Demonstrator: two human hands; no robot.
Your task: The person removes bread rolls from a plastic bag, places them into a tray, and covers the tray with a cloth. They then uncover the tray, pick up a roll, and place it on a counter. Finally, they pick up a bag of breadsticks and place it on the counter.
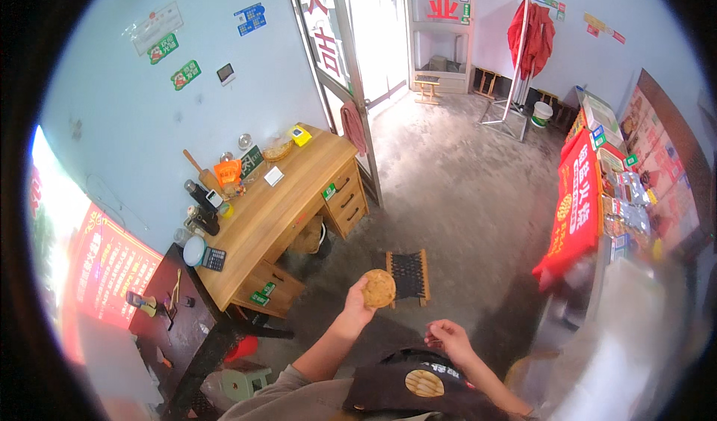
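A round, golden-brown flatbread (378, 289) is in my left hand (357, 304), which grips it by its left edge and holds it up in front of me. My right hand (451, 342) is to the right of it and lower, just in front of my dark apron (386, 384). Its fingers are curled, and whether something small is between the fingertips cannot be made out. Beyond the bread, a folding stool (408, 275) with a black woven seat and wooden rails stands on the concrete floor, partly hidden by the bread.
A wooden desk (291, 180) on the left carries a calculator (213, 259), dark flasks and a basket (277, 151). Right of me is a counter with a red banner (571, 208) and packaged goods. A glass door (336, 45) stands open ahead. A dark table (162, 298) is at lower left.
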